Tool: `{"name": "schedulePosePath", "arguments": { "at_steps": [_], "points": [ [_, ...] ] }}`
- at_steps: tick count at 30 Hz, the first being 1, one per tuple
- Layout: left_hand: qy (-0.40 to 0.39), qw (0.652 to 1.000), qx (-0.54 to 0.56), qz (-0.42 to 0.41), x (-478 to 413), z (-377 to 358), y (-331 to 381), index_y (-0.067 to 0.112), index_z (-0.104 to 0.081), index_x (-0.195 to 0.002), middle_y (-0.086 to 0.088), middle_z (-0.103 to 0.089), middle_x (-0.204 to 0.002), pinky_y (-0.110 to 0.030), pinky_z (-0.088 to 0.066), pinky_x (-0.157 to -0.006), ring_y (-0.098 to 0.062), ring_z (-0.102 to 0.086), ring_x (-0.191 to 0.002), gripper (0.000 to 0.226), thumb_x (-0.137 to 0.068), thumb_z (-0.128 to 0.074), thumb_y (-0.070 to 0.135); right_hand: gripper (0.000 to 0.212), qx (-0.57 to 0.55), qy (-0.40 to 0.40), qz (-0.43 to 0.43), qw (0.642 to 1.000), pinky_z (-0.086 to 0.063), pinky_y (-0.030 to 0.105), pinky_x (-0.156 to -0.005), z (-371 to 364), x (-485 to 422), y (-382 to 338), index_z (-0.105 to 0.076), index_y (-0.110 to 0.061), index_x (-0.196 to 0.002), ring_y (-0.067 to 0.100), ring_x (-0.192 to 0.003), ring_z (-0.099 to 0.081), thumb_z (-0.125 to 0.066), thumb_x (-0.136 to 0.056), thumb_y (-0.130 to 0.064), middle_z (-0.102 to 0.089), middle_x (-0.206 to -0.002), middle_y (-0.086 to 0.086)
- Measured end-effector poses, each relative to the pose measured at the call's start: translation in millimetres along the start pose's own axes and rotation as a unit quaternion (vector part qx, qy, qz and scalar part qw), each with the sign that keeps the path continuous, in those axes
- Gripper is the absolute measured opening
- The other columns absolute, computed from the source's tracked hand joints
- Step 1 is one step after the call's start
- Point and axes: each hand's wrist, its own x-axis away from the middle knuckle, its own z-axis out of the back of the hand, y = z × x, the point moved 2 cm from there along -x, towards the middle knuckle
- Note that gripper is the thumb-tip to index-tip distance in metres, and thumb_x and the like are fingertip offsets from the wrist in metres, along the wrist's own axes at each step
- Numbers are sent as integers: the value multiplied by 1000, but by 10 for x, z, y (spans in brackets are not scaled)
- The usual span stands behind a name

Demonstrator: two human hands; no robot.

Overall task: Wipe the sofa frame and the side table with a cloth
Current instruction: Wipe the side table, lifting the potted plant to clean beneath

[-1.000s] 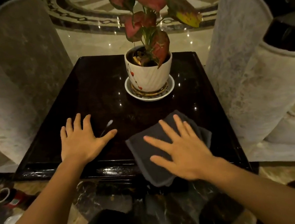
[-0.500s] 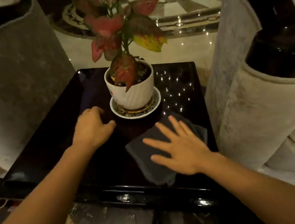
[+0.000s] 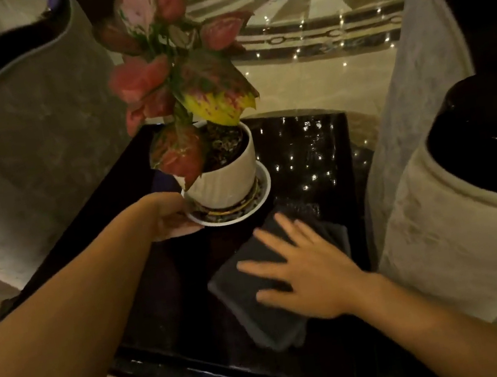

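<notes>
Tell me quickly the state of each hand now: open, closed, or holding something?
Left hand: grips the edge of the saucer under the plant pot.
Right hand: open, pressing flat on the cloth.

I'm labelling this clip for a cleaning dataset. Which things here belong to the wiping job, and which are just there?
Job: cloth under the flat right hand; side table; dark sofa frame.
Just there: potted plant on its saucer, which the left hand holds; patterned floor.
</notes>
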Motion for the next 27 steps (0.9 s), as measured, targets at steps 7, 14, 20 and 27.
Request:
{"name": "schedulePosePath", "arguments": {
  "at_steps": [7, 14, 20, 27],
  "points": [
    [-26, 995, 93, -40, -237, 127, 138, -2, -63, -80, -11, -71, -63, -27, -58, -52, -18, -70, -53, 25, -93, -43, -10, 63, 9, 18, -245, 969, 14, 61, -118, 59, -655, -1, -5, -47, -157, 46, -147, 25, -15, -98, -66, 9, -169, 12],
    [-1, 996, 86, -36, -416, 298, 298, 3, -57, -79, -12, -67, -69, -26, -55, -46, -21, -64, -70, 25, -97, -42, -6, 59, -20, 11, 20, 1000, 23, 49, -116, -160, -680, -447, -1, -61, -150, 34, -148, 31, -13, -94, -75, 10, -168, -1],
    [8, 997, 77, -30, -466, 454, 334, 2, -58, -81, -9, -66, -52, -25, -53, -42, -20, -65, -55, 21, -96, -46, -5, 64, -15, -3, -265, 964, 10, 58, -121, 246, -1269, 260, -4, -51, -156, 42, -149, 24, -16, -97, -71, 10, -169, 7],
    [54, 993, 102, -18, -591, 779, 276, 2, -55, -111, -13, -59, -81, -30, -50, -34, -21, -57, -69, 19, -98, -42, -5, 55, -20, 26, 64, 997, 10, 55, -121, -83, -1188, -396, -18, -58, -151, 38, -152, 15, -22, -97, -68, -7, -170, 3]
  ]
}}
